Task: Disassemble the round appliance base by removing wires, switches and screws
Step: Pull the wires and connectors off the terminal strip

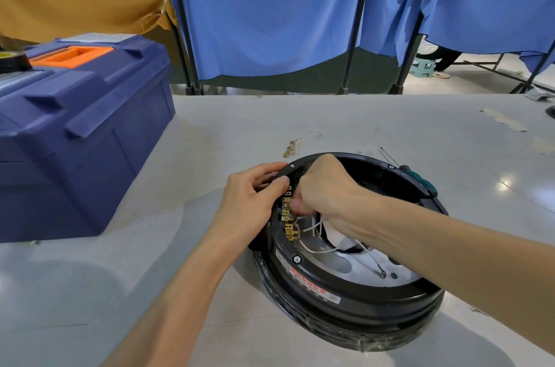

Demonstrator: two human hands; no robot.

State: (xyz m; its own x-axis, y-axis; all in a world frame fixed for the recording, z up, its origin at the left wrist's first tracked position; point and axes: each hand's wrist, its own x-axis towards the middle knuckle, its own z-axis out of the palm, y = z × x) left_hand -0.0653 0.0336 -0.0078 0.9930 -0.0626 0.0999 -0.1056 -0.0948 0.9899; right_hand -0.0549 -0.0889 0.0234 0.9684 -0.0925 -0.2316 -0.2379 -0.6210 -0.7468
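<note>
While the left hand [252, 201] grips the rim of the round black plastic appliance base [354, 285], which lies on the grey table [390, 132], the right hand [324, 189] pinches a brass spade connector [287, 206] at the inner wall. Pull straight along its tab, holding metal, never the thin white wire [312, 230].

Base [345, 288] on worktop [210, 132] under right hand [327, 189]; toolbox [75, 141] left of left hand [249, 204], loose wire [300, 141] beyond it, screwdriver [420, 177] right of both.

Workshop: toolbox [81, 132] on worktable [360, 126], curtained partitions [270, 12].
</note>
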